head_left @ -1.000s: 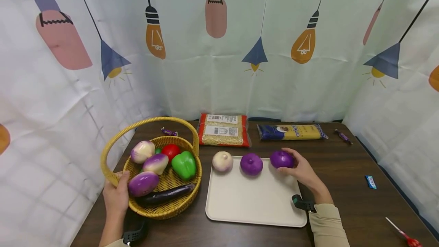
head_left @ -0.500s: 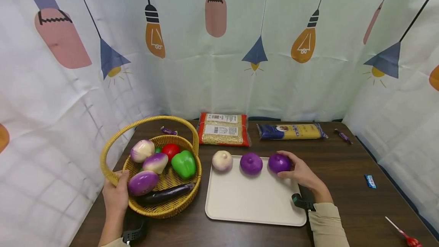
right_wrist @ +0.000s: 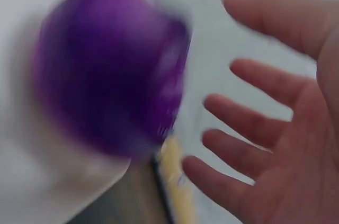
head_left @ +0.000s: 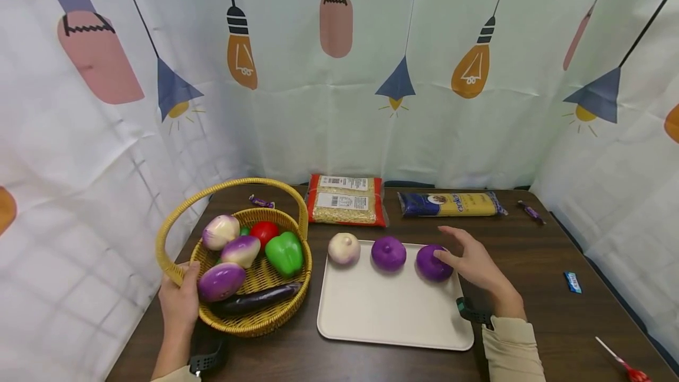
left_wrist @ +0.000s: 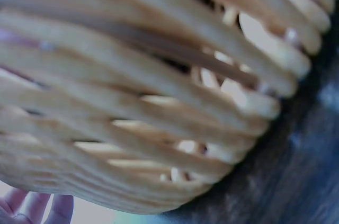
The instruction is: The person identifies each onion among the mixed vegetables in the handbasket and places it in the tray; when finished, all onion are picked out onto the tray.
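Note:
A white tray (head_left: 392,317) holds a pale onion (head_left: 343,248) and two purple onions (head_left: 388,253) in a row along its far edge. The rightmost purple onion (head_left: 432,262) sits on the tray, blurred and close in the right wrist view (right_wrist: 106,70). My right hand (head_left: 472,264) hovers just right of it with fingers spread (right_wrist: 254,128), holding nothing. My left hand (head_left: 179,305) grips the rim of a yellow wicker basket (head_left: 249,326), whose weave (left_wrist: 148,91) fills the left wrist view.
The basket holds a green pepper (head_left: 285,253), a tomato (head_left: 263,233), an eggplant (head_left: 254,301) and several onions. A red grain packet (head_left: 346,200) and a blue-yellow pasta pack (head_left: 451,204) lie at the back. Wrapped candies (head_left: 573,281) and a red lollipop (head_left: 628,364) lie at the right.
My right hand set the rightmost purple onion down on the tray, let go and opened beside it. The left hand stayed on the basket.

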### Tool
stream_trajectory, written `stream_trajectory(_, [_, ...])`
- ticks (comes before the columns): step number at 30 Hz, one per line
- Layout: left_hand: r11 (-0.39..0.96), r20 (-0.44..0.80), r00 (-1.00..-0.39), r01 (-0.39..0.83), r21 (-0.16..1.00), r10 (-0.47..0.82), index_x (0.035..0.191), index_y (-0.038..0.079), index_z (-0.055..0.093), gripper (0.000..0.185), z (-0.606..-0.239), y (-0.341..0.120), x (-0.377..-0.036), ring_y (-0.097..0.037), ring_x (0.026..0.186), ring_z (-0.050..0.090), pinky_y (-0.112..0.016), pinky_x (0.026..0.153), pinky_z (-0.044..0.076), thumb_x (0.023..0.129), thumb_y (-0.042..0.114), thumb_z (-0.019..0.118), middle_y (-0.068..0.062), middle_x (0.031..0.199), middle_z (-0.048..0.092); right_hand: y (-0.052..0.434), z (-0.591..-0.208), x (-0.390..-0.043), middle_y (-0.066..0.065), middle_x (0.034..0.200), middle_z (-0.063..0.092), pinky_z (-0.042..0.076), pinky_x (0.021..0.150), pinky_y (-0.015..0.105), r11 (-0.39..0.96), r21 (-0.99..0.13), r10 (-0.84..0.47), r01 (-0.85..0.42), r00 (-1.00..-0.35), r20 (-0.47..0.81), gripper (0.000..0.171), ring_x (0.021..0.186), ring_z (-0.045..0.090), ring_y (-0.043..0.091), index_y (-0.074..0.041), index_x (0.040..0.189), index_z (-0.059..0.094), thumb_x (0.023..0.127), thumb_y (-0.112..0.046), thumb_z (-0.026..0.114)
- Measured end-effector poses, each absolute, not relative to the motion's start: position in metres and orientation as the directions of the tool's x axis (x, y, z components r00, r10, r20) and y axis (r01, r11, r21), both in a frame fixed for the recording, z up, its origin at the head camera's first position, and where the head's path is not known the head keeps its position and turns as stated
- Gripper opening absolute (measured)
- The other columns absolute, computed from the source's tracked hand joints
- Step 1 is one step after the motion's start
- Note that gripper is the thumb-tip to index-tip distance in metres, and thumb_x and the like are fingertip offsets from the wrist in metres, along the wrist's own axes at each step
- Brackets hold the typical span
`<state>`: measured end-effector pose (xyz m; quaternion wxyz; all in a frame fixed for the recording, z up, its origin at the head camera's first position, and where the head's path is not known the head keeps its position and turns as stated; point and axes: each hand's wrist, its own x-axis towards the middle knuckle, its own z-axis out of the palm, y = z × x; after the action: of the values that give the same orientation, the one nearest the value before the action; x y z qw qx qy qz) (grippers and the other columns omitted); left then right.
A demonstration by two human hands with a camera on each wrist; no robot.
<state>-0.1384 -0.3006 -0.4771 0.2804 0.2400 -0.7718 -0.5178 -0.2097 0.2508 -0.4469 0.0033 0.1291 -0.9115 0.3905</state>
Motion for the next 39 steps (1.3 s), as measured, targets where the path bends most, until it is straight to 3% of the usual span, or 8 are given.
stream_trajectory(4, [0.351, 0.188, -0.726, -0.078, 0.933, -0.662, 0.09, 0.002, 0.051, 0.03, -0.476, -0.3, -0.139, -0.01, 0.075, 0.044, -0.025, 0.07, 0.033, 0.098, 0.031, 0.056, 0.005, 0.08, 0.05, 0.227, -0.43, -0.205, 0.012, 0.142, 0.049, 0.039, 0.099, 0.059, 0.636, -0.707, -0.212, -0.311, -0.951, 0.227, 0.05, 0.127, 0.046, 0.04, -0.013, 0.139, 0.051, 0.094, -0.028, 0.067])
stream_trajectory(9, [0.343, 0.192, -0.722, -0.067, 0.937, -0.665, 0.086, 0.007, 0.052, 0.026, -0.476, -0.299, -0.138, -0.009, 0.077, 0.045, -0.027, 0.072, 0.033, 0.097, 0.03, 0.056, 0.005, 0.083, 0.052, 0.167, -0.42, -0.196, -0.001, 0.129, 0.06, 0.046, 0.096, 0.051, 0.505, -0.723, -0.298, -0.472, -0.881, 0.366, 0.036, 0.119, 0.055, 0.022, -0.017, 0.125, 0.063, 0.09, -0.014, 0.071])
stream_trajectory(16, [0.335, 0.192, -0.718, -0.06, 0.94, -0.669, 0.087, 0.008, 0.054, 0.025, -0.477, -0.297, -0.14, -0.007, 0.079, 0.046, -0.025, 0.073, 0.033, 0.097, 0.031, 0.058, 0.008, 0.084, 0.053, 0.07, -0.438, -0.173, 0.0, 0.125, 0.062, 0.042, 0.102, 0.036, 0.261, -0.686, -0.498, -0.679, -0.703, 0.507, 0.029, 0.121, 0.054, 0.013, -0.013, 0.118, 0.065, 0.09, -0.008, 0.068])
stream_trajectory(21, [0.342, 0.199, -0.719, -0.058, 0.938, -0.666, 0.09, 0.004, 0.054, 0.027, -0.478, -0.299, -0.14, -0.008, 0.076, 0.045, -0.026, 0.071, 0.034, 0.097, 0.03, 0.058, 0.01, 0.079, 0.051, 0.012, -0.443, -0.162, 0.0, 0.124, 0.061, 0.045, 0.099, 0.032, 0.155, -0.644, -0.539, -0.749, -0.61, 0.581, 0.027, 0.119, 0.056, 0.011, -0.013, 0.116, 0.065, 0.09, -0.005, 0.065])
stream_trajectory(24, [0.343, 0.188, -0.717, -0.075, 0.936, -0.671, 0.093, 0.003, 0.054, 0.028, -0.48, -0.3, -0.139, -0.008, 0.073, 0.044, -0.023, 0.069, 0.035, 0.096, 0.03, 0.058, 0.01, 0.077, 0.05, -0.017, -0.445, -0.162, -0.001, 0.126, 0.059, 0.048, 0.094, 0.028, 0.123, -0.683, -0.572, -0.72, -0.614, 0.543, 0.032, 0.117, 0.057, 0.012, -0.014, 0.12, 0.062, 0.09, -0.004, 0.065])
stream_trajectory(30, [0.343, 0.173, -0.74, -0.083, 0.936, -0.65, 0.097, 0.001, 0.054, 0.03, -0.484, -0.3, -0.138, -0.006, 0.076, 0.043, -0.029, 0.073, 0.033, 0.097, 0.031, 0.057, 0.013, 0.077, 0.05, -0.061, -0.448, -0.164, -0.001, 0.136, 0.051, 0.051, 0.087, 0.023, 0.184, -0.823, -0.619, -0.538, -0.714, 0.328, 0.049, 0.121, 0.05, 0.006, -0.015, 0.132, 0.053, 0.087, -0.015, 0.073])
stream_trajectory(33, [0.344, 0.193, -0.738, -0.057, 0.937, -0.647, 0.096, 0.0, 0.055, 0.03, -0.483, -0.299, -0.139, -0.006, 0.077, 0.044, -0.03, 0.075, 0.033, 0.097, 0.03, 0.058, 0.014, 0.077, 0.05, -0.079, -0.446, -0.169, -0.003, 0.138, 0.049, 0.046, 0.093, 0.023, 0.256, -0.803, -0.61, -0.539, -0.734, 0.298, 0.061, 0.123, 0.048, 0.007, -0.016, 0.138, 0.049, 0.084, -0.025, 0.076])
stream_trajectory(39, [0.362, 0.194, -0.73, -0.077, 0.929, -0.655, 0.094, 0.002, 0.055, 0.03, -0.48, -0.3, -0.139, -0.006, 0.073, 0.044, -0.022, 0.068, 0.035, 0.097, 0.032, 0.058, 0.012, 0.077, 0.05, -0.104, -0.444, -0.174, -0.001, 0.139, 0.045, 0.04, 0.1, 0.024, 0.377, -0.689, -0.648, -0.619, -0.708, 0.281, 0.073, 0.123, 0.048, 0.008, -0.021, 0.146, 0.041, 0.084, -0.042, 0.074])
